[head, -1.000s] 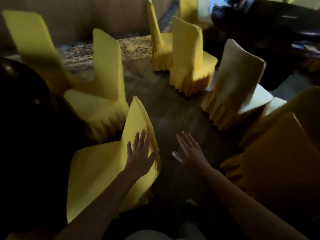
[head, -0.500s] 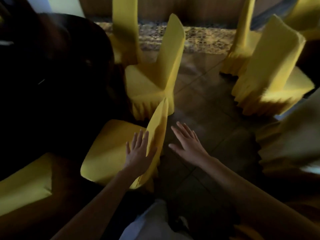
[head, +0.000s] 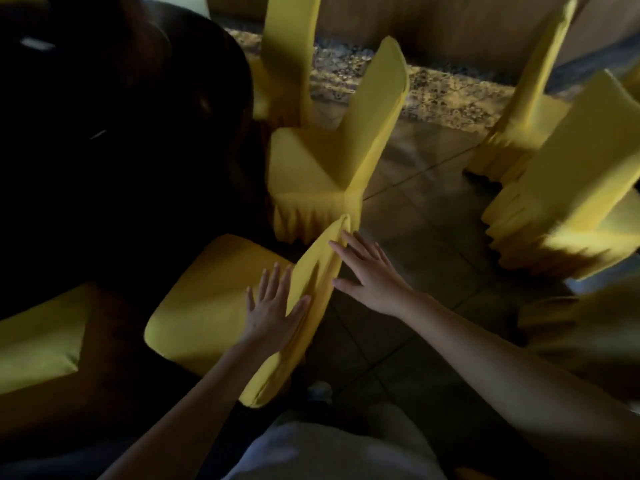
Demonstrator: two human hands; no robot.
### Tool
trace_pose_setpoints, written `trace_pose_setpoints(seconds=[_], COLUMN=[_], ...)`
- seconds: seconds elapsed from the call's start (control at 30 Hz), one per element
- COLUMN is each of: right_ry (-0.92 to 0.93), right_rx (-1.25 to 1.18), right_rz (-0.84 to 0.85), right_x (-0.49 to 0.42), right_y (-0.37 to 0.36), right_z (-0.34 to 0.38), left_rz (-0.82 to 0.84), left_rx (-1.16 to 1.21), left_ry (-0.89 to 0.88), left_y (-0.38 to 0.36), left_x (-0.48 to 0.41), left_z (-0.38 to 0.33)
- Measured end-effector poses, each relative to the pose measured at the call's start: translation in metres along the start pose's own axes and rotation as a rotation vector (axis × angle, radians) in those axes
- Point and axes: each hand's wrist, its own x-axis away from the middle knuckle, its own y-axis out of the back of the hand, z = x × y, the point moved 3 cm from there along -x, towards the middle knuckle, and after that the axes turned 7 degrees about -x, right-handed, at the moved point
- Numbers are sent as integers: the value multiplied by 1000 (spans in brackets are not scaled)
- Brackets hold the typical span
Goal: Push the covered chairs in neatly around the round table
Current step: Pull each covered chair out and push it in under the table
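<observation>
The nearest chair in a loose yellow fabric cover point(head: 207, 306) faces the dark round worktop point(head: 104, 150). Left hand point(head: 273, 317) and right hand point(head: 374, 278) lie flat, fingers straight, against its backrest. The soft cloth likely slips, so press on the stiff frame beneath.

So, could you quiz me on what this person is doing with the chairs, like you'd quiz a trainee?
1. True or false: the left hand lies flat on the backrest of the nearest yellow chair.
2. What are the fingers of the right hand doing? A: gripping a cup. B: stretched straight toward the backrest's top edge. C: curled into a fist.
3. Fill in: the dark round table lies on the ___ side of the view.

Key: 1 true; 2 B; 3 left.
</observation>
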Motion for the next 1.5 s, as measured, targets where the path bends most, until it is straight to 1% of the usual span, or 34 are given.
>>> trace_pose_setpoints(seconds=[0.1, 0.17, 0.23, 0.3, 0.33, 0.4, 0.5, 0.57, 0.6, 0.7, 0.77, 0.97, 1.07, 1.23, 1.33, 1.5], right_ry=[73, 96, 109, 129, 151, 197, 221, 232, 250, 315, 325, 359, 361, 374, 418, 450], right_rx=[26, 58, 89, 135, 171, 243, 241, 256, 285, 334, 299, 243, 245, 202, 199, 218], right_rz=[101, 221, 322, 415, 454, 495, 483, 439, 400, 295, 288, 328, 312, 260, 217, 220], right_x=[-15, -27, -39, -47, -51, -58, -62, -59, -57, -53, -53, -58, -67, -86, -97, -126], right_y=[-1, -1, -1, 1, 2, 6, 7, 4, 3, 2, 2, 6, 4, 0, -3, -6], right_z=[3, 7, 10, 12, 10, 7, 8, 9, 8, 9, 11, 6, 11, 4, -4, 3], left_rz=[-8, 59, 190, 302, 319, 291, 145, -12, -106, -388, -472, -491, -437, -279, -241, -208], left_rx=[26, 75, 163, 288, 347, 375, 271, 177, 119, -63, -155, -224, -253, -201, -178, -161], left_ry=[33, 61, 152, 298, 354, 383, 445, 492, 484, 353, 283, 257, 257, 352, 372, 389], left_y=[-4, -9, -12, -12, -13, -11, -7, -3, -3, -2, -1, 1, 7, 20, 25, 35], left_x=[14, 23, 29, 37, 42, 54, 70, 78, 81, 85, 87, 82, 78, 63, 54, 36], left_z=[4, 5, 2, -2, -4, -11, -18, -22, -26, -34, -36, -31, -20, 15, 36, 59])
